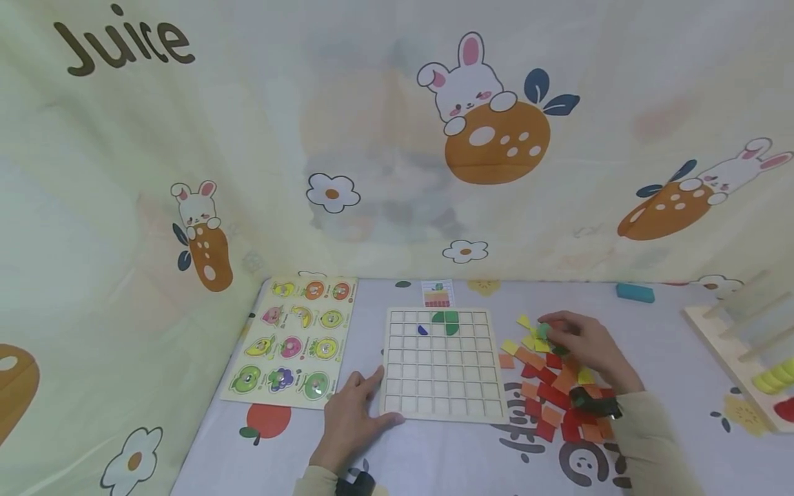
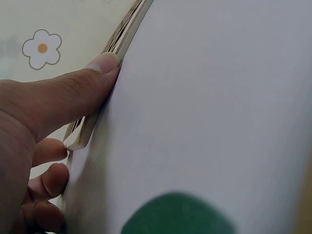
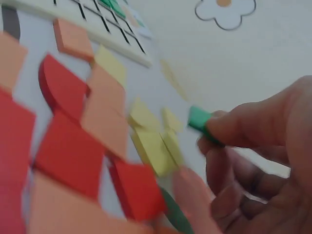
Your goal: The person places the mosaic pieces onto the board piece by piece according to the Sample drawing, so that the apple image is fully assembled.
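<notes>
My right hand (image 1: 586, 339) pinches a small green tile (image 3: 199, 118) between thumb and fingers, just over the loose coloured tiles (image 1: 555, 396) right of the board. In the right wrist view, yellow tiles (image 3: 153, 148) lie nearest to it. My left hand (image 1: 355, 417) rests at the near left corner of the white grid board (image 1: 442, 419), its thumb along the front edge and its index finger by the left side. The left wrist view shows that thumb (image 2: 78, 95) touching the board's edge. Green tiles (image 1: 451, 322) and a small blue tile (image 1: 423, 330) sit in the board's upper cells.
Left of the board lies a fruit picture board (image 1: 256, 341). Behind the grid is a small pattern card (image 1: 438, 294). A teal block (image 1: 635, 293) lies at the back right, and a wooden rack with pegs (image 1: 744, 368) stands at the right edge.
</notes>
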A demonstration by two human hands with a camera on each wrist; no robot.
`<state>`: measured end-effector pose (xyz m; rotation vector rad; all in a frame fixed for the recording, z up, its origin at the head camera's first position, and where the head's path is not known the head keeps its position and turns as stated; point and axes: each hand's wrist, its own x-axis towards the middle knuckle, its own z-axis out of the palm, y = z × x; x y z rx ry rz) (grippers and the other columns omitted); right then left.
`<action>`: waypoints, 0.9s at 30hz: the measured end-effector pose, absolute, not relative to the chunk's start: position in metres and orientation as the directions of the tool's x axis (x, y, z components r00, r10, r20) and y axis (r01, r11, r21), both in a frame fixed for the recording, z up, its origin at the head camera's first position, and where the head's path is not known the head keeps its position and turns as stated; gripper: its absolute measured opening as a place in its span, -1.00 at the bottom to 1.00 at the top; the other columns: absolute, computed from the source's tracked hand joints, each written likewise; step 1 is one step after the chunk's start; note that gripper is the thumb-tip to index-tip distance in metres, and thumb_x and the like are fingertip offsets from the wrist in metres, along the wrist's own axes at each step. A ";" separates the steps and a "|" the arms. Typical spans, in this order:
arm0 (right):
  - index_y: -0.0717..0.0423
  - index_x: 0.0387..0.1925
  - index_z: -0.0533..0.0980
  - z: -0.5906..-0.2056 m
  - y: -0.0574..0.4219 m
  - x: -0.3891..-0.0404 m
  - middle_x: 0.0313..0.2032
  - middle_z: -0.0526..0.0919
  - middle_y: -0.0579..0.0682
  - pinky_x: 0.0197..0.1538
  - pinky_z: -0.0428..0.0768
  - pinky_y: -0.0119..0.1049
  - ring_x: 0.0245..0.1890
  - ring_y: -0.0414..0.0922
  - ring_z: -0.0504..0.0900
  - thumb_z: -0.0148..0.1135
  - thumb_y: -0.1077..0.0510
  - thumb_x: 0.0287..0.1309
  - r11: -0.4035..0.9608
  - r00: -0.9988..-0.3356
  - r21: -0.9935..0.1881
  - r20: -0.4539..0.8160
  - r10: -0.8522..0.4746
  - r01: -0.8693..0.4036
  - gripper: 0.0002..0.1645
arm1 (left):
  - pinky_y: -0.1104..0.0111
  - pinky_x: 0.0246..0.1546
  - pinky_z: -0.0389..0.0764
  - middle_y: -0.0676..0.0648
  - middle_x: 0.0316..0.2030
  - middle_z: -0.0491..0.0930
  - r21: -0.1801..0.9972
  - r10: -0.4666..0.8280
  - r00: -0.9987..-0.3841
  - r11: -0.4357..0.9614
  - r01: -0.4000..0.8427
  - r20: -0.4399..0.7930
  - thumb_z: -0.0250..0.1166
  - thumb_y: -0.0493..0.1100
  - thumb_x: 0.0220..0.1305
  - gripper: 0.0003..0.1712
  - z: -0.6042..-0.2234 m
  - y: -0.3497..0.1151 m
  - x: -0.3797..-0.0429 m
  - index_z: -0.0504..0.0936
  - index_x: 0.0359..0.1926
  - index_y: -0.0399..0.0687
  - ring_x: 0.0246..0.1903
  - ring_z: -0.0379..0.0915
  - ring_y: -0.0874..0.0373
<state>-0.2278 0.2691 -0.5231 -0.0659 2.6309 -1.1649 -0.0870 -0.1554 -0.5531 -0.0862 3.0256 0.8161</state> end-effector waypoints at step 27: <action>-0.09 0.17 0.69 -0.559 0.112 -0.248 -0.06 0.69 -0.02 0.00 0.51 -0.19 -0.10 -0.04 0.57 0.42 0.04 0.38 0.547 -0.990 -0.831 0.032 -0.140 -0.104 -0.64 | 0.46 -0.44 0.16 0.17 -0.34 0.29 0.495 -0.050 -0.999 0.868 -0.041 0.005 0.66 0.42 -0.17 0.14 -0.558 -0.157 -0.088 0.55 0.47 0.20 -0.44 0.14 0.29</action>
